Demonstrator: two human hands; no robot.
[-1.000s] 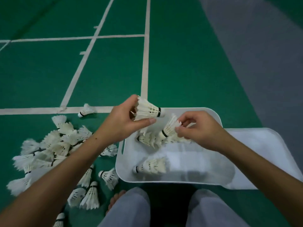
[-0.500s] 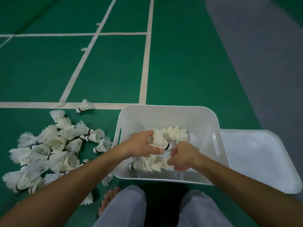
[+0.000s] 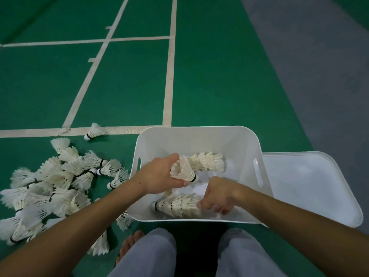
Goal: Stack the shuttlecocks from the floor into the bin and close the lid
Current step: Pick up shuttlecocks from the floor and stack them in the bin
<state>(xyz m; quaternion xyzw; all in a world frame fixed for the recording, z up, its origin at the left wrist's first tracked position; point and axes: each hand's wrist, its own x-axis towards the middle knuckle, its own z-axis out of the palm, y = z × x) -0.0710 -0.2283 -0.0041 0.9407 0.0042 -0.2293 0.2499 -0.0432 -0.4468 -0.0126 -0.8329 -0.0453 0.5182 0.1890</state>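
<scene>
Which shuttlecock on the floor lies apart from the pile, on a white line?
The lone shuttlecock beyond the pile, lying on the white court line left of the bin. The others lie clustered on green floor.

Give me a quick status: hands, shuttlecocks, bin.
Left hand grips one shuttlecock. Right hand on nested stack in bin. Pile on floor; lid off.

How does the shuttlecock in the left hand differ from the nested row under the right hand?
The shuttlecock in the left hand is a single one, held above the bin floor, cork pointing right. The nested row is several stacked together, lying on the floor of the bin, end cork pointing left, with the right hand at its feather end. Both are white feathered shuttlecocks inside the bin.
</scene>
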